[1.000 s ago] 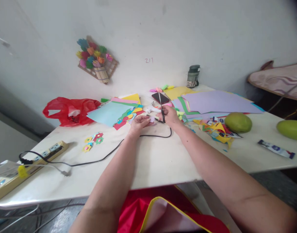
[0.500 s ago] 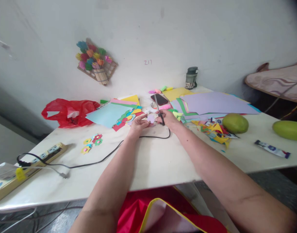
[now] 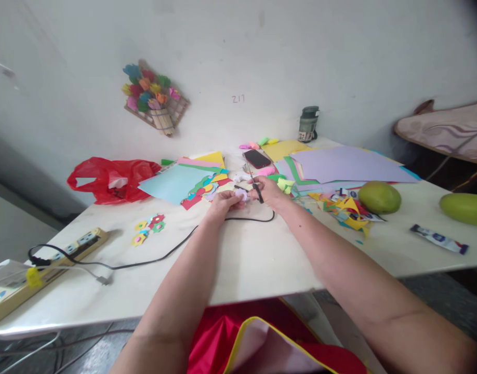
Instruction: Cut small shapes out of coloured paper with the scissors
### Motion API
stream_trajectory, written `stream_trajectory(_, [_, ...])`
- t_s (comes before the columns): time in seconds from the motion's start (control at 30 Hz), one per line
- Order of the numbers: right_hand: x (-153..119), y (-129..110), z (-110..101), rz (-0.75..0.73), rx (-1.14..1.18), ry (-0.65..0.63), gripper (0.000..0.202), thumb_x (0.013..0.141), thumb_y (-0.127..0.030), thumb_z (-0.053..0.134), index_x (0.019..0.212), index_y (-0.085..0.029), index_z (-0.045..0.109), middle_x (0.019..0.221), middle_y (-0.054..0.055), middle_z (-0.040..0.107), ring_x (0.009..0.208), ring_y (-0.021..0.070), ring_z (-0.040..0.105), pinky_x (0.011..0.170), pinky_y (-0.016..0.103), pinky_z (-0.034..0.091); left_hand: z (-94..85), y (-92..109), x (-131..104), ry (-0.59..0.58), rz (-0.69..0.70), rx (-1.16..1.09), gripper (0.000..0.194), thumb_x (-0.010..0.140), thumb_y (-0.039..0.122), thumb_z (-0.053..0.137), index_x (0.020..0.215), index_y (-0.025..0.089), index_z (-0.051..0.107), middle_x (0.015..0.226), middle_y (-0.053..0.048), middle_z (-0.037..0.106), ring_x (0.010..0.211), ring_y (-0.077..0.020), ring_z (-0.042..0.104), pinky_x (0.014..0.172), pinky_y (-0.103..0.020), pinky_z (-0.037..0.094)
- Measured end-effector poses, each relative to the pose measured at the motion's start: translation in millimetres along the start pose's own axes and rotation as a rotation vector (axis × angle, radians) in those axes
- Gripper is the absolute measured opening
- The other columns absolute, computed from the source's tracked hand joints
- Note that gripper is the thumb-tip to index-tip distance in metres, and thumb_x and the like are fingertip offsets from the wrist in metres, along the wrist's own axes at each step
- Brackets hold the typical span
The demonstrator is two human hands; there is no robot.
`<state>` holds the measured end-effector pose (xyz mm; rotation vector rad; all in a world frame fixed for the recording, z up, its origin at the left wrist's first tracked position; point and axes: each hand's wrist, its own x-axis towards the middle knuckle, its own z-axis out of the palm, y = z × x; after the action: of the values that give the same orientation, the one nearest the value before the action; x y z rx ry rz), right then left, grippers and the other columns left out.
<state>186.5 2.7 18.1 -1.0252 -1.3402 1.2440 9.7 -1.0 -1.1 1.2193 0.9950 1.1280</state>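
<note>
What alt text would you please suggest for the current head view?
A person's left grip holds a small pale purple paper piece while the right grip holds a thin black-handled tool over a white table. Colored paper sheets, scraps and paper flowers lie on it, with a red plastic bag at the left and two green fruits at the right.

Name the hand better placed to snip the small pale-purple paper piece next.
Right, most likely: the right hand holds the black-handled metal scissors, though their blades point away from the small pale-purple paper piece, which the left hand grips close by.
</note>
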Motion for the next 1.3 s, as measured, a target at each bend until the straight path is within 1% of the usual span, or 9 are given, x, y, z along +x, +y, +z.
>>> stream_trajectory(0.4, [-1.7,-9.2,-0.1,0.000,0.073,0.129,0.043,0.049,-0.021,0.085,0.082,-0.019,0.058,0.051,-0.009,0.055,0.047,0.0092,0.053,0.049,0.022,0.040,-1.5,1.4,-0.5,-0.029,-0.002,-0.048,0.047,0.055,0.045,0.090,0.070,0.015,0.058,0.073,-0.005,0.074,0.058,-0.0133,0.067,0.065,-0.026,0.053])
stream_trajectory(0.77, [-3.1,-8.1,4.7,0.017,0.037,0.094,0.045,0.049,-0.023,0.087,0.084,-0.018,0.057,0.048,-0.010,0.053,0.046,0.0095,0.052,0.047,0.022,0.040,-1.2,-1.1,1.8,-0.045,0.015,0.004,0.042,0.060,0.040,0.089,0.065,0.015,0.055,0.068,-0.004,0.071,0.054,-0.0101,0.062,0.058,-0.023,0.050])
stream_trajectory(0.83, [-3.0,-9.1,4.8,0.015,0.053,0.107,0.044,0.050,-0.022,0.087,0.083,-0.018,0.057,0.048,-0.009,0.053,0.045,0.0096,0.052,0.047,0.022,0.041,-1.7,-1.2,1.8,-0.045,0.018,0.007,0.040,0.062,0.041,0.087,0.068,0.014,0.057,0.069,-0.004,0.070,0.054,-0.0105,0.062,0.059,-0.023,0.051])
stream_trajectory(0.9, [-2.5,-10.1,3.7,0.009,0.081,0.125,0.042,0.052,-0.021,0.087,0.082,-0.018,0.057,0.049,-0.008,0.054,0.045,0.0092,0.052,0.047,0.022,0.041,-2.6,-1.3,2.2,-0.038,0.031,-0.020,0.036,0.065,0.041,0.084,0.079,0.014,0.063,0.073,-0.004,0.071,0.056,-0.0121,0.064,0.062,-0.026,0.053])
stream_trajectory(0.97, [-1.4,-10.3,1.9,0.023,0.108,0.148,0.040,0.054,-0.019,0.086,0.081,-0.018,0.057,0.049,-0.007,0.056,0.045,0.0086,0.051,0.047,0.021,0.040,-3.5,-2.0,3.7,-0.010,0.074,-0.053,0.042,0.066,0.035,0.081,0.100,0.015,0.067,0.086,-0.006,0.073,0.066,-0.0150,0.068,0.069,-0.030,0.057])
stream_trajectory(1.07, [0.9,-7.5,-1.1,0.064,0.137,0.162,0.039,0.056,-0.016,0.085,0.084,-0.018,0.058,0.049,-0.006,0.058,0.044,0.0084,0.051,0.042,0.018,0.035,-3.9,-5.1,7.6,0.025,0.206,0.015,0.062,0.062,0.022,0.079,0.122,0.022,0.064,0.126,-0.011,0.066,0.097,-0.0217,0.068,0.081,-0.036,0.058])
stream_trajectory(1.13, [2.2,-4.4,-2.7,0.091,0.158,0.152,0.039,0.056,-0.015,0.085,0.086,-0.018,0.060,0.051,-0.005,0.060,0.044,0.0088,0.053,0.039,0.017,0.030,-3.6,-7.5,10.0,0.038,0.301,0.122,0.062,0.062,0.020,0.078,0.123,0.024,0.067,0.145,-0.011,0.055,0.118,-0.0281,0.060,0.088,-0.039,0.057])
stream_trajectory(1.2, [2.8,-2.1,-3.7,0.127,0.193,0.125,0.039,0.057,-0.014,0.084,0.087,-0.017,0.060,0.052,-0.003,0.061,0.044,0.0095,0.054,0.036,0.017,0.027,-2.9,-8.7,10.8,0.016,0.379,0.193,0.057,0.062,0.021,0.078,0.119,0.025,0.071,0.154,-0.010,0.045,0.133,-0.0332,0.049,0.091,-0.040,0.056])
stream_trajectory(1.3, [2.1,-1.9,-4.2,0.199,0.269,0.083,0.038,0.057,-0.011,0.083,0.086,-0.016,0.060,0.052,-0.002,0.063,0.044,0.0098,0.054,0.035,0.016,0.027,-1.2,-6.5,8.6,-0.022,0.446,0.207,0.043,0.062,0.027,0.082,0.104,0.024,0.077,0.158,-0.009,0.040,0.139,-0.0360,0.043,0.088,-0.038,0.058])
